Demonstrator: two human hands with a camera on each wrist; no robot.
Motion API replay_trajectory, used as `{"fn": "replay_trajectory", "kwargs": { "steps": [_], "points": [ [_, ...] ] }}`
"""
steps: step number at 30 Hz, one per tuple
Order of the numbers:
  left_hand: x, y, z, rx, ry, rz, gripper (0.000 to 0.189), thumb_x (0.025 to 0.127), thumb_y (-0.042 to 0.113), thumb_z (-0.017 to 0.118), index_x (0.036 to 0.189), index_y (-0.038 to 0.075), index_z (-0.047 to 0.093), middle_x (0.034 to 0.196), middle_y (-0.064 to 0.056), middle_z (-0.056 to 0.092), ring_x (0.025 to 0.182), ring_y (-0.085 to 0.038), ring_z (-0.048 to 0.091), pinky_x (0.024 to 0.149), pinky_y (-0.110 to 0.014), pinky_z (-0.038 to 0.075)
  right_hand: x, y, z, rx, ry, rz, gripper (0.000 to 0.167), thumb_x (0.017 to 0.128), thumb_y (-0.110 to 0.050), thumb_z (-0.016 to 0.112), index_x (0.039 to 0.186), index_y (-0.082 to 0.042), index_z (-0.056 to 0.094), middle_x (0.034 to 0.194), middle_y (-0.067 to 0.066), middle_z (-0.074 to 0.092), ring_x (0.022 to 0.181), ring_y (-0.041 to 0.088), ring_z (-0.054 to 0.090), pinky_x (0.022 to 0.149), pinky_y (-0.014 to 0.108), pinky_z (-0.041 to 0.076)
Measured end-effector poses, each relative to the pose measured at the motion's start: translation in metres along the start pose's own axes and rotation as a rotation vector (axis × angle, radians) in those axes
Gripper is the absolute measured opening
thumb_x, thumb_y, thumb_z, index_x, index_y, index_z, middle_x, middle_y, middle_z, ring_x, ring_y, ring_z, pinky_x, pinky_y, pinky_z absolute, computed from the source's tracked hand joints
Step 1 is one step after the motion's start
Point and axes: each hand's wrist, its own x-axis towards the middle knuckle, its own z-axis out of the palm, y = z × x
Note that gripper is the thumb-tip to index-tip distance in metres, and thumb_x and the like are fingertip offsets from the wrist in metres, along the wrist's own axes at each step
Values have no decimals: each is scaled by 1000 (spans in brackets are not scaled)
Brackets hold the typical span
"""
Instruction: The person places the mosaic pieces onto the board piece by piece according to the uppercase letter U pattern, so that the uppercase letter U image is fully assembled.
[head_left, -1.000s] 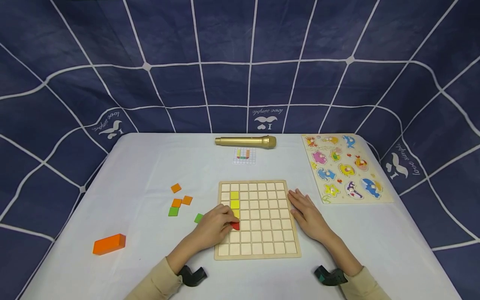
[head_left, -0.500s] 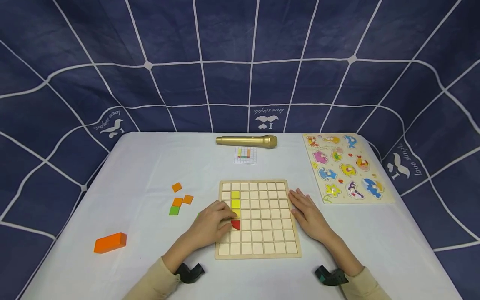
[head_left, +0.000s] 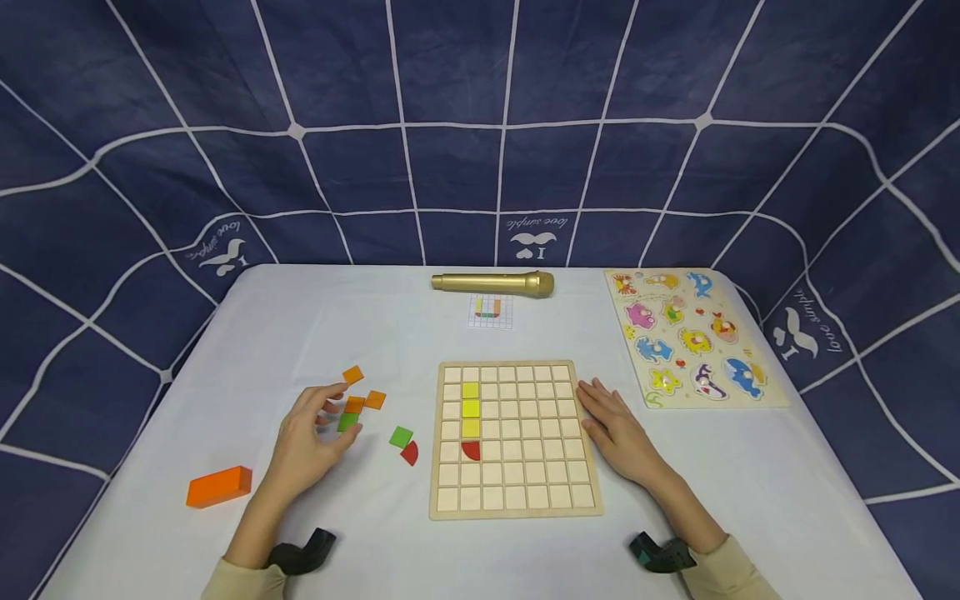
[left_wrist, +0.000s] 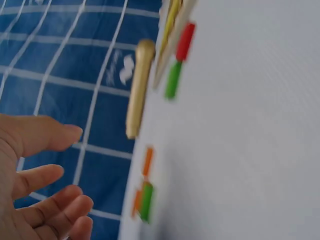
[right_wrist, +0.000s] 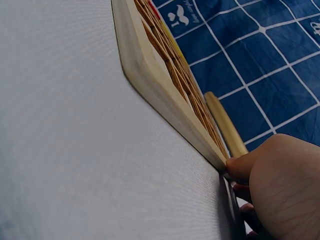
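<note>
In the head view my left hand (head_left: 306, 442) is over the loose tiles, thumb and fingers spread, nothing between them. Under and beside its fingertips lie a green square tile (head_left: 347, 422) and several orange square tiles (head_left: 375, 400). Farther right, a second green tile touches a red quarter-circle tile (head_left: 409, 453). The wooden grid board (head_left: 517, 514) holds a column of yellow tiles (head_left: 470, 408) with a red quarter-circle piece (head_left: 471, 451) directly below. My right hand (head_left: 618, 433) rests on the table, fingertips against the board's right edge; the right wrist view shows its thumb at the board's corner.
Behind the board lie a small printed pattern card (head_left: 491, 312) and a gold microphone (head_left: 492, 284). An animal peg puzzle (head_left: 690, 337) occupies the back right. An orange block (head_left: 219, 487) sits at the left. Dark blue gridded cloth (head_left: 450, 167) hangs behind the table.
My left hand has let go of the red quarter-circle piece on the board and moved left to the loose tiles, uncovering the green and red tiles beside the board. My right hand stays put.
</note>
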Motion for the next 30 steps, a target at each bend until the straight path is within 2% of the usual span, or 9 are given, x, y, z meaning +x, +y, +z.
{"fn": "replay_trajectory", "kwargs": {
  "steps": [3, 6, 13, 22, 30],
  "points": [
    [-5, -15, -1, 0, 11, -53, 62, 64, 5, 82, 119, 5, 56, 105, -9, 55, 85, -19, 52, 67, -30, 44, 0, 0, 0, 2, 0, 4, 47, 90, -6, 56, 134, 3, 43, 142, 14, 37, 135, 32, 23, 108, 48, 10],
    [-8, -24, 3, 3, -7, -96, 63, 64, 8, 83, 121, 5, 54, 105, -9, 55, 84, -20, 52, 68, -33, 44, 0, -1, 1, 5, 0, 6, 47, 90, -5, 56, 134, 2, 43, 142, 14, 37, 135, 31, 23, 108, 48, 10],
    [-12, -32, 14, 28, -67, -181, 65, 65, 15, 83, 121, 3, 53, 103, -8, 52, 83, -20, 49, 72, -35, 40, 0, 0, 0, -2, 5, 1, 47, 90, -5, 56, 134, 3, 43, 142, 15, 38, 134, 34, 24, 108, 48, 11],
    [-15, -33, 18, 69, -52, -173, 55, 65, 15, 82, 112, -2, 60, 96, -9, 51, 79, -19, 44, 68, -32, 35, 1, 1, 0, -8, 6, -8, 47, 90, -6, 56, 134, 4, 43, 142, 15, 38, 134, 34, 23, 108, 48, 10],
    [-17, -35, 17, 78, -28, -169, 40, 66, 12, 81, 102, -1, 66, 92, -7, 50, 76, -18, 45, 67, -28, 35, -1, 0, 1, -3, 7, -2, 47, 90, -6, 57, 134, 3, 44, 142, 14, 38, 134, 33, 24, 108, 47, 11]
  ]
}}
